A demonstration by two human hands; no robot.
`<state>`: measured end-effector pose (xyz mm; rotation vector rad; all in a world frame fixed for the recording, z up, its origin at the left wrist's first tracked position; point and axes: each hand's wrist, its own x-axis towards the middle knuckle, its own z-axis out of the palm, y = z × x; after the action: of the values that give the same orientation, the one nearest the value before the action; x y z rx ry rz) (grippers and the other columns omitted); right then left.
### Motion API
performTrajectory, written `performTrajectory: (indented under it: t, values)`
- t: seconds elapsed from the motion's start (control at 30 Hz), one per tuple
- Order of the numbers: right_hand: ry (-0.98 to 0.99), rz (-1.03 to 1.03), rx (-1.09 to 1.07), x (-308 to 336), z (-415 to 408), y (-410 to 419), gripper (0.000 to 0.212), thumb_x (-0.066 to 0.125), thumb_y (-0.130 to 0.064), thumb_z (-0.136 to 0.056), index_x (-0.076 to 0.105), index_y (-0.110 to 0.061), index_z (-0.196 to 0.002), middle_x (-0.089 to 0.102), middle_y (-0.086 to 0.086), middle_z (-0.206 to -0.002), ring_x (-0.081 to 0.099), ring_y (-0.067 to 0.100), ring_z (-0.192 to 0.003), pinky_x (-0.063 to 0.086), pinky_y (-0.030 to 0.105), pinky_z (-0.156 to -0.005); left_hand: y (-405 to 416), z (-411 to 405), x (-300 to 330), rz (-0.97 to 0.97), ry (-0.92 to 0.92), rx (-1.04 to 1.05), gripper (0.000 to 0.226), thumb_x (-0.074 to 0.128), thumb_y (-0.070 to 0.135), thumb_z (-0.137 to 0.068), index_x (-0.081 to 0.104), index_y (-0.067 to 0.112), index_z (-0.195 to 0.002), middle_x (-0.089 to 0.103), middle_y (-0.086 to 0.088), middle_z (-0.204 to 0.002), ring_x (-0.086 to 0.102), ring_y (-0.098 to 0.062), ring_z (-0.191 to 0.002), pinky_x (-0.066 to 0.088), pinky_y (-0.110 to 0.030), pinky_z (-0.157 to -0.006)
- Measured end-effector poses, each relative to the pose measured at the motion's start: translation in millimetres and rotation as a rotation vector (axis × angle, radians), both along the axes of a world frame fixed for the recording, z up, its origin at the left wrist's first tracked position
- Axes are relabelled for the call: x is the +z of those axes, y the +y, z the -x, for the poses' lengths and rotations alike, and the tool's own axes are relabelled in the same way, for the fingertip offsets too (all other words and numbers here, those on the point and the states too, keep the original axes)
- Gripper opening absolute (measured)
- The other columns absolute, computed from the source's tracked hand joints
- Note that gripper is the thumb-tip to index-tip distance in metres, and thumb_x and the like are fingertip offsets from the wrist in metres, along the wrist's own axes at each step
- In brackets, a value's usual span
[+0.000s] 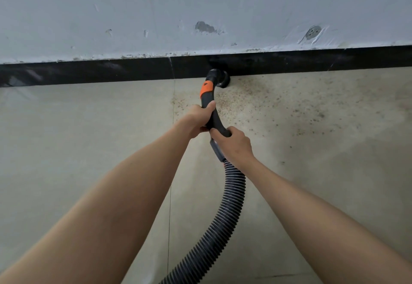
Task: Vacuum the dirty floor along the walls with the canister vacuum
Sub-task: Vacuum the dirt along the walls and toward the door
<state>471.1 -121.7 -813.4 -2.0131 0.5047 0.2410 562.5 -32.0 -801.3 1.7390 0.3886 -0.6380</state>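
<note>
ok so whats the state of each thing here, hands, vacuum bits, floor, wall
left hand: grips the black curved vacuum handle
right hand: grips the same handle, lower down
round black nozzle: down on the floor against the black skirting board
black ribbed hose: attached, curving down out of view
beige tiled floor: clean left of the nozzle, brown grit on the right
grey wall: chipped, scuffed

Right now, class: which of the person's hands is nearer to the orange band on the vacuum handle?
Left. The left hand grips the handle just below the orange band; the right hand grips farther down, where the ribbed hose begins.
</note>
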Motion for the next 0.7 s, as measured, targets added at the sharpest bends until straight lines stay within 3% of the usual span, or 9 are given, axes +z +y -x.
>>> performTrajectory:
  t: [0.17, 0.33, 0.5, 0.63, 0.7]
  values:
    - [-0.001, -0.030, 0.018, -2.9, -1.9, 0.7, 0.030, 0.057, -0.044, -0.090, 0.050, -0.017, -0.078, 0.055, -0.001, -0.075, 0.051, 0.016, -0.068, 0.040, 0.028, -0.061, 6.6, -6.0, -3.2, 0.049, 0.013, -0.045, 0.043, 0.049, 0.034, -0.098, 0.046, -0.003, -0.119, 0.059, -0.014, -0.106, 0.061, -0.026, -0.089, 0.052, -0.027, -0.062]
    - [-0.010, -0.060, 0.098, 1.5, -4.9, 21.0, 0.031, 0.060, -0.041, -0.089, 0.050, -0.016, -0.075, 0.057, 0.001, -0.074, 0.052, 0.017, -0.069, 0.039, 0.029, -0.061, 34.5, -3.0, 2.4, 0.008, 0.022, 0.039, 0.032, 0.050, 0.027, -0.097, 0.044, 0.001, -0.114, 0.056, -0.012, -0.099, 0.060, -0.028, -0.090, 0.053, -0.034, -0.077]
    - [0.020, -0.053, 0.223, 15.8, -8.5, 56.0, 0.030, 0.062, -0.043, -0.087, 0.051, -0.020, -0.072, 0.058, -0.002, -0.073, 0.055, 0.015, -0.067, 0.040, 0.026, -0.059, 87.3, 2.5, 13.5, 0.014, 0.034, 0.130, 0.027, 0.050, 0.023, -0.096, 0.040, 0.002, -0.109, 0.055, -0.012, -0.093, 0.060, -0.030, -0.091, 0.052, -0.034, -0.075]
    - [0.038, -0.050, 0.258, 22.4, -7.2, 84.1, 0.032, 0.061, -0.045, -0.088, 0.051, -0.017, -0.075, 0.059, 0.001, -0.077, 0.058, 0.021, -0.074, 0.044, 0.031, -0.065, 114.7, 6.3, 18.2, -0.011, 0.042, 0.136, 0.029, 0.049, 0.024, -0.096, 0.038, 0.001, -0.111, 0.056, -0.016, -0.104, 0.060, -0.030, -0.091, 0.053, -0.035, -0.072]
    - [0.051, -0.066, 0.257, 24.1, -4.1, 90.1, 0.032, 0.061, -0.046, -0.087, 0.052, -0.018, -0.075, 0.059, 0.002, -0.078, 0.059, 0.022, -0.075, 0.048, 0.033, -0.068, 119.8, 10.6, 18.1, -0.008, 0.036, 0.152, 0.028, 0.048, 0.024, -0.097, 0.038, 0.001, -0.110, 0.055, -0.015, -0.100, 0.059, -0.029, -0.090, 0.054, -0.034, -0.069]
